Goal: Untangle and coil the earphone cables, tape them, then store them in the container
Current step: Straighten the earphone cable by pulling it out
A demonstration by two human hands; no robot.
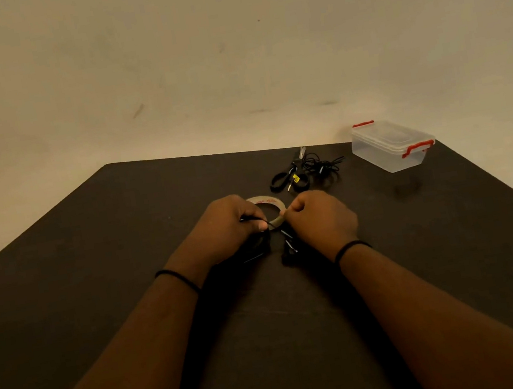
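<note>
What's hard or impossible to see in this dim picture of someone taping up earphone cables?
Head view only:
- Coiled cable under the left hand: mostly covered by the hand and dark against the table.
- Tape roll: near edge hidden behind both hands; red print too small to read.
- Right hand: what its fingertips pinch is unclear.
- Container: contents unclear through cloudy plastic.
- Scissors and spare cables: tangled, too small to separate.

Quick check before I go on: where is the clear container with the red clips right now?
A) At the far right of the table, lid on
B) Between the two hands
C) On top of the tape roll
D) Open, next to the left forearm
A: the clear container sits at the far right of the dark table, lid in place, beyond the scissors and away from both hands.
</note>
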